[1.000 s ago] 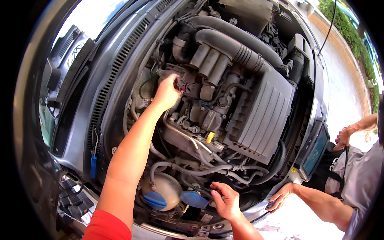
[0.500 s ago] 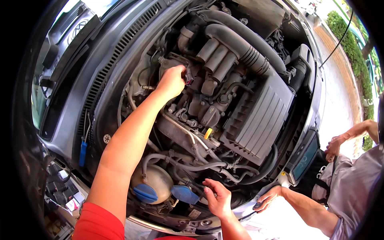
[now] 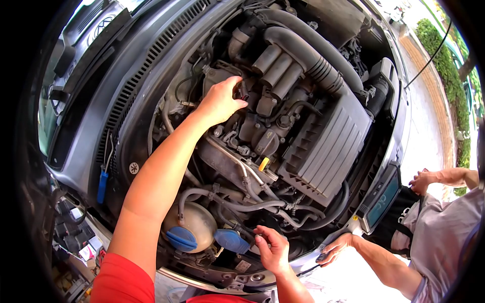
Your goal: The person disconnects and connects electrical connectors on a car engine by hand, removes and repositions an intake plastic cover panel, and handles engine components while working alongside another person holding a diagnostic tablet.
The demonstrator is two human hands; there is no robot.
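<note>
My left hand [image 3: 221,101] reaches over the engine, thumb and fingers curved around a dark electrical connector [image 3: 242,94] on top of the engine; my fingers partly hide it. My right hand [image 3: 273,247] is near the front edge of the engine bay, fingers curled in toward the thumb. What lies in that grip, if anything, is too small to make out. Just left of it is a blue cap [image 3: 232,241]. Farther left stands the pale washer-type reservoir [image 3: 202,222] with a second blue cap [image 3: 182,239].
A black ribbed engine cover [image 3: 323,146] fills the right of the bay. A yellow dipstick handle [image 3: 263,164] stands before it. A blue-handled screwdriver [image 3: 102,187] lies by the windshield cowl. At right, another person's hand [image 3: 337,248] rests near a tablet-like device [image 3: 382,199].
My left hand's thumb and fingers have spread slightly around the connector. My right hand has barely moved. The other person's hands have shifted slightly.
</note>
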